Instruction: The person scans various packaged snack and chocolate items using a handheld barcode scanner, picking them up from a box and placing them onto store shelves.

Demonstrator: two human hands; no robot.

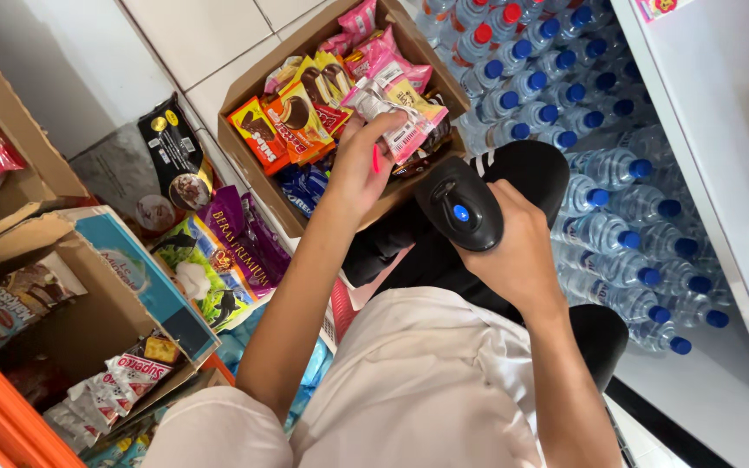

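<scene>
My left hand (359, 166) is raised over an open cardboard box (253, 87) and grips a small clear-and-pink snack packet (392, 117) with a white label facing out. My right hand (513, 251) holds a black handheld barcode scanner (459, 204) with a blue button, its head just right of and below the packet. The box is packed with orange, yellow, pink and blue snack packets (292, 117). My lap in light trousers (418, 390) fills the lower middle.
Shrink-wrapped water bottles (600, 173) with blue and red caps lie at right, beside a white shelf (721, 156). At left stand more open cardboard boxes (88, 295) of packets, with purple and green rice bags (227, 251) and a black bag (173, 156) on the tiled floor.
</scene>
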